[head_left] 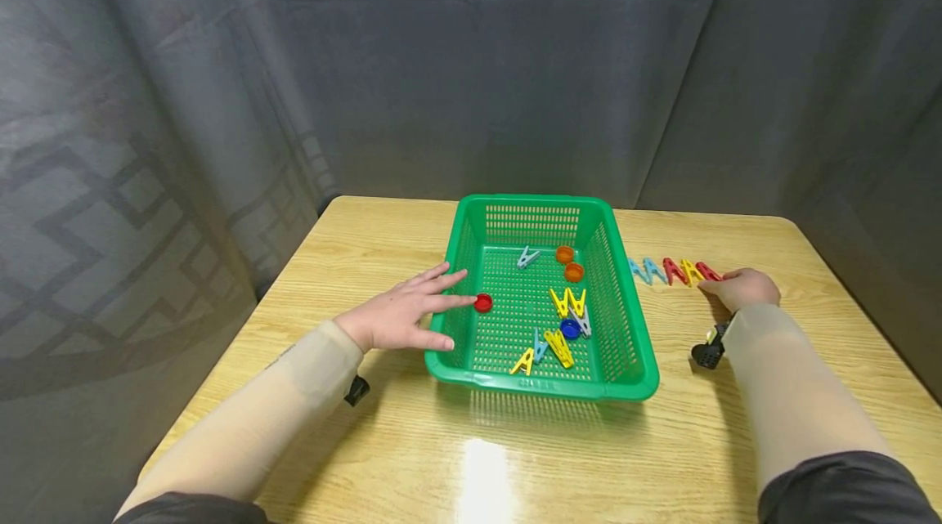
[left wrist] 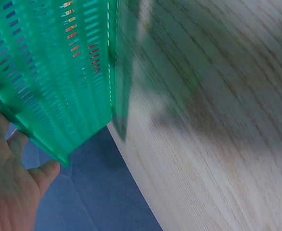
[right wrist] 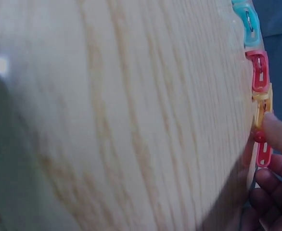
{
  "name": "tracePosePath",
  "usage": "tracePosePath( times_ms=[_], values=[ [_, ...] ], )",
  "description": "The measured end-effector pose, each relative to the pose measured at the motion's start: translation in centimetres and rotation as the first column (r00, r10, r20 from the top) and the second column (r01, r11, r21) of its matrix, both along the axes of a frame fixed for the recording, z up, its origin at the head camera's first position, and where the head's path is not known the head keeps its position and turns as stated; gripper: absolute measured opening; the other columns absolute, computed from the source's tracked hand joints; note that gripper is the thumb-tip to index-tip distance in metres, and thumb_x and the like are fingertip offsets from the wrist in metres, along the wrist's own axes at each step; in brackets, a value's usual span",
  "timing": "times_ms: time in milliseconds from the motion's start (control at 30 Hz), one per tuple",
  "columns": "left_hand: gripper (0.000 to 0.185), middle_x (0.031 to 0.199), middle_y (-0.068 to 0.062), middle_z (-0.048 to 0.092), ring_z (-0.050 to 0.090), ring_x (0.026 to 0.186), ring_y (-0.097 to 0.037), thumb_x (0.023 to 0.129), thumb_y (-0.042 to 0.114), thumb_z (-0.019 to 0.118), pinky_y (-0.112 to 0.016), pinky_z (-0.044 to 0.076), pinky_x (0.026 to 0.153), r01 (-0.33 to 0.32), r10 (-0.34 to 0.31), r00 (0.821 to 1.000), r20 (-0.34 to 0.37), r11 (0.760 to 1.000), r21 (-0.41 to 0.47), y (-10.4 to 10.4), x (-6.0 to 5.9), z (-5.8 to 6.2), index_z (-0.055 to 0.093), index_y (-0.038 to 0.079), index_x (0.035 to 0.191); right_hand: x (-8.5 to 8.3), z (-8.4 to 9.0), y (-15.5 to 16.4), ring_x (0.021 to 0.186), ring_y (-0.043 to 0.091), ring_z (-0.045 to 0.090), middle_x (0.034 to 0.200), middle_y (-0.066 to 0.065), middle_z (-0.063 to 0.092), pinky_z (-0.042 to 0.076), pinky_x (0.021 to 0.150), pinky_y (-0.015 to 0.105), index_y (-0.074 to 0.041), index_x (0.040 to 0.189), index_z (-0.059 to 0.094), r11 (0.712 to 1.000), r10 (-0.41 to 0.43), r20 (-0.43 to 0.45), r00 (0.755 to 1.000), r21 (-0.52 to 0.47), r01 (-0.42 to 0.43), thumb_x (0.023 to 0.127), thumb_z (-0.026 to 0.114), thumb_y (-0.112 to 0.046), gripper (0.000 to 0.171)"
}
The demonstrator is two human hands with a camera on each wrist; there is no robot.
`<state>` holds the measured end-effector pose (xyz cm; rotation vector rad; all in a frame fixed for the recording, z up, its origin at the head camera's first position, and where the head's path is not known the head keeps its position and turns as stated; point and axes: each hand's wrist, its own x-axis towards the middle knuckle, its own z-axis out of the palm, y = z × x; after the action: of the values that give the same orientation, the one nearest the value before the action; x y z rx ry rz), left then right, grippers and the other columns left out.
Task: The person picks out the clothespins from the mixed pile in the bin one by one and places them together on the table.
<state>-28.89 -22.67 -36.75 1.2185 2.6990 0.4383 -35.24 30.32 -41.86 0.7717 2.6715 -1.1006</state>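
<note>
Head view: a red cap (head_left: 482, 302) is held over the basket (head_left: 622, 320) wall by straight left fingers (head_left: 441, 288), the red peg (head_left: 708, 271) on the desk (head_left: 412, 459) is pinched by the right hand (head_left: 742, 288), so sorting seems underway, precise peg alignment needed next.

Both arms wear snug beige sleeves (head_left: 780, 377) running up into dark cuffs near the shoulders, bare hands, with a small black camera (head_left: 708, 354) strapped under each wrist.
</note>
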Motion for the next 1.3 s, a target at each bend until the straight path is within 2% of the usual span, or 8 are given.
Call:
tracePosePath(
  times_ms=[233,533,867,1067,1300],
  values=[
    [0.07,0.161,0.003,0.011,-0.003,0.147,-0.024,0.088,0.06,0.057,-0.053,0.013,0.115,-0.001,0.001,1.0,0.003,1.0,-0.005,0.0,-0.1,0.0,0.039,0.03,0.148,0.2,0.6,0.1,0.115,0.046,0.039,0.138,0.031,0.037,0.039,0.093,0.058,0.007,0.14,0.038,1.0,0.007,0.017,1.0,0.02,-0.007,0.092,0.058,-0.051,0.078],
    [0.069,0.161,0.003,0.011,-0.003,0.147,-0.024,0.088,0.059,0.058,-0.053,0.012,0.115,-0.002,0.002,1.0,0.001,1.0,-0.009,0.0,0.0,0.0,0.038,0.031,0.148,0.9,2.0,-0.1,0.128,0.051,0.031,0.146,0.032,0.03,0.035,0.099,0.06,0.005,0.145,0.032,1.0,-0.004,-0.054,0.999,0.001,0.004,0.094,0.051,-0.052,0.079],
    [0.068,0.161,-0.002,0.014,-0.002,0.147,-0.026,0.088,0.052,0.063,-0.055,0.013,0.114,-0.001,0.001,1.0,0.0,1.0,-0.001,0.0,0.0,-0.1,0.04,0.028,0.148,0.6,3.0,-0.6,0.129,0.05,0.03,0.146,0.032,0.03,0.033,0.1,0.061,0.005,0.146,0.032,0.999,0.031,-0.12,0.992,0.017,-0.029,0.094,0.048,-0.057,0.082],
    [0.07,0.161,0.005,0.01,-0.004,0.147,-0.02,0.087,0.058,0.06,-0.054,0.015,0.114,-0.026,0.026,1.0,0.014,1.0,-0.012,0.0,0.1,0.1,0.038,0.033,0.148,0.5,4.2,-1.9,0.126,0.049,0.035,0.144,0.031,0.034,0.037,0.098,0.059,0.005,0.144,0.036,0.998,0.068,-0.199,0.978,0.028,-0.064,0.095,0.048,-0.052,0.076],
    [0.071,0.161,0.001,0.012,-0.003,0.148,-0.024,0.087,0.061,0.057,-0.054,0.014,0.114,-0.004,0.004,1.0,-0.004,1.0,-0.006,0.0,0.0,-0.1,0.039,0.03,0.148,0.1,6.4,-3.8,0.116,0.048,0.043,0.134,0.033,0.042,0.041,0.093,0.058,0.007,0.139,0.041,0.975,0.214,-0.281,0.935,0.118,-0.188,0.096,0.046,-0.054,0.075]
  ],
)
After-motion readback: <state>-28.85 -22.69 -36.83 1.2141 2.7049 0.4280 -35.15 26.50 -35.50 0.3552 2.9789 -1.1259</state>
